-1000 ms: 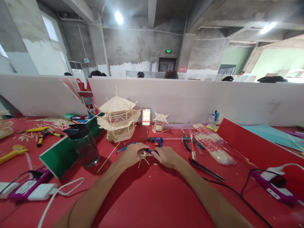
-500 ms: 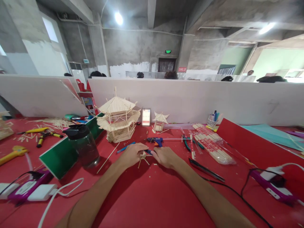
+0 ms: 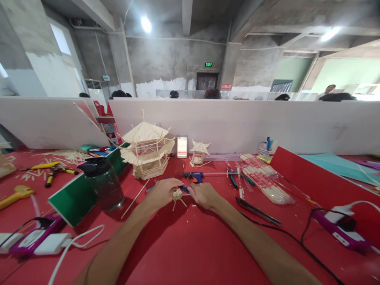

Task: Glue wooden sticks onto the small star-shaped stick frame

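My left hand (image 3: 162,192) and my right hand (image 3: 204,195) meet at the middle of the red table (image 3: 190,245). Between their fingertips sits a small stick frame (image 3: 177,196) with thin legs splayed onto the table. Both hands have fingers curled in a pinch on this piece. A dark blue tool tip shows just behind it, under my right fingers. A large two-tier stick pavilion (image 3: 147,149) stands behind my left hand, and a small stick pavilion (image 3: 200,151) stands further back.
A dark water bottle (image 3: 103,184) and a green board (image 3: 86,186) stand at left. A blue glue gun (image 3: 194,176), pliers and a packet of sticks (image 3: 265,180) lie behind my right hand. Purple power strips (image 3: 338,231) with cables lie at both sides. White partition behind.
The small stick frame has turned slightly between my fingers. Both hands stay in about the same place.
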Tool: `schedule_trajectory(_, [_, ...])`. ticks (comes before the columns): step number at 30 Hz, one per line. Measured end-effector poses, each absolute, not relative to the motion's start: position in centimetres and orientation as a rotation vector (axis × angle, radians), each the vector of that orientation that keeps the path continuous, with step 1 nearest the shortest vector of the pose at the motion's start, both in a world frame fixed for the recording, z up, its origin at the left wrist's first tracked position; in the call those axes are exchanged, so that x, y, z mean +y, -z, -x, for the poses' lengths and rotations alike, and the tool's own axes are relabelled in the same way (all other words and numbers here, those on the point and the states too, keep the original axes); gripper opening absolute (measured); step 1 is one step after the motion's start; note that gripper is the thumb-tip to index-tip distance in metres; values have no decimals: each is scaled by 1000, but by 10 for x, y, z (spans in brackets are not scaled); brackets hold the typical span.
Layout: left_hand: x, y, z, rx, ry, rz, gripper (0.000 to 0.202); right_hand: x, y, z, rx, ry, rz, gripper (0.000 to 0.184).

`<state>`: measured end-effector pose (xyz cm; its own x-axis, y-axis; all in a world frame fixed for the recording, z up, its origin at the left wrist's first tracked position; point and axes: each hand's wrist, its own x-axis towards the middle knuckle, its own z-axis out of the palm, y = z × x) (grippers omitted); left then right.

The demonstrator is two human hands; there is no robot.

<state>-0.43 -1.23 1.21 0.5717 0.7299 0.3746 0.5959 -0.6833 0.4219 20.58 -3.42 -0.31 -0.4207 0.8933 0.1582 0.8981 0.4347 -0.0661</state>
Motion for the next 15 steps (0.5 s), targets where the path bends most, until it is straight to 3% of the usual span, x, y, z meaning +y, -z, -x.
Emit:
schedule_trajectory(7, [-16,-24,7,1131,-812,-2471,28,-38,-6,-202,-2456,9,1656,55])
schedule_trajectory(15, [3,-23,30,1209,-839,-2485,31,-41,-16,-225,-2346,-100,1754,60])
